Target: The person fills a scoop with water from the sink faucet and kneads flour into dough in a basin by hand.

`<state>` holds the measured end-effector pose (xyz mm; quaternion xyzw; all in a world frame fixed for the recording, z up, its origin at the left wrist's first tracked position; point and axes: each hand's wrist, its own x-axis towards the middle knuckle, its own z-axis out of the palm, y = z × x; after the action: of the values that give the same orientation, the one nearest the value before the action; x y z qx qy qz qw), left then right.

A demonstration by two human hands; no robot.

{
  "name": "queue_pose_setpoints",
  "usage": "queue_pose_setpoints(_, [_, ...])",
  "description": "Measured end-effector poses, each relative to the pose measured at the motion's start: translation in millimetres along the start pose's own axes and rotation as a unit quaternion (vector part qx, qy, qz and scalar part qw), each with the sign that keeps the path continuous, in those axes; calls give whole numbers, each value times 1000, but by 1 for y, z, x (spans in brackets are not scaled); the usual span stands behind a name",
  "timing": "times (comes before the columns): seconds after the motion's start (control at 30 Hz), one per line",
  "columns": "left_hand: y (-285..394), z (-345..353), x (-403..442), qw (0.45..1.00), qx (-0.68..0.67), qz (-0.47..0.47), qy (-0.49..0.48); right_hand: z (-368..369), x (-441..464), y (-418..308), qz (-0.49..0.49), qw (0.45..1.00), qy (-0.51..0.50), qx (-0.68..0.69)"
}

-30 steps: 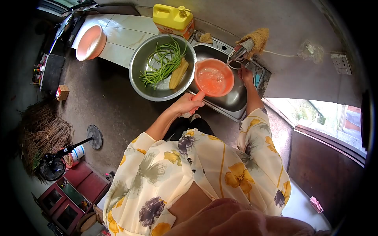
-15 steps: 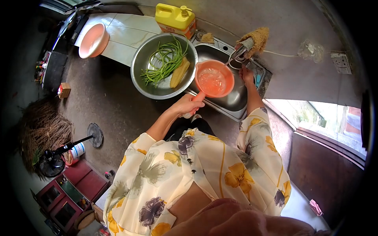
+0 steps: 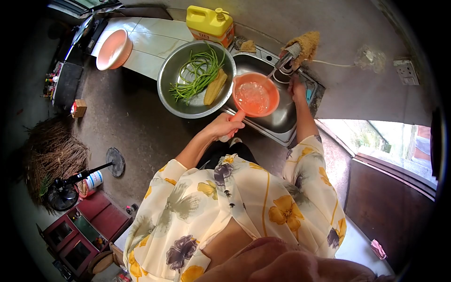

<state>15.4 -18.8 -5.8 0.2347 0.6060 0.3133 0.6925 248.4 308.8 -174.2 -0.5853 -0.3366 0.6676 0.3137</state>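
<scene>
My left hand [image 3: 227,126] is closed round the handle of an orange dipper [image 3: 256,94], which is held over the sink [image 3: 280,117] with water in it. A stream from the faucet [image 3: 283,61] runs into the dipper. My right hand [image 3: 297,88] is at the sink's right side, below the faucet; its fingers are small and partly hidden, so its grip is unclear. Left of the dipper, a large metal basin [image 3: 166,96] holds green beans [image 3: 199,75] and a yellowish, long vegetable [image 3: 215,88].
A pink basin [image 3: 114,49] sits on the tiled counter [image 3: 149,49]. The yellow jug [image 3: 210,23] stands behind the metal basin, with a scrubber [image 3: 247,46] nearby. A wall socket [image 3: 406,72] is at right; a black fan [image 3: 89,174] stands at left.
My right hand has shifted slightly up beside the sink. My left hand and the dipper have stayed in place, with water still running in. The view has tilted slightly.
</scene>
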Motion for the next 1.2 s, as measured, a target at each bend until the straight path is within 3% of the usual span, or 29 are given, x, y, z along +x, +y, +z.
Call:
queue_pose_setpoints(0.1, [1,3,-2,1000,4,1,2,-2,-15,-14,-33,996,-34,72])
queue_pose_setpoints(0.27, [1,9,-10,999,21,32,20,-10,-29,-15,-54,996,-59,-35])
queue_pose_setpoints(0.43, [-11,10,-14,998,-20,48,26,-29,-61,16,-26,998,-52,18])
queue_pose_setpoints(0.7, [-30,-12,-14,995,-13,101,-1,-46,-189,86,-1,990,-75,120])
queue_pose_setpoints(0.87, [-35,-49,-54,987,-47,148,-33,3,-285,104,-1,993,-41,107])
queue_pose_setpoints(0.97, [-46,-87,-102,981,-89,165,-42,69,-340,98,-1,994,-52,99])
queue_pose_setpoints(1.1, [-77,-156,-183,969,-124,212,-17,169,-378,98,-38,985,-152,73])
queue_pose_setpoints(1.2, [-117,-213,-244,971,-115,201,66,249,-389,115,-55,966,-247,41])
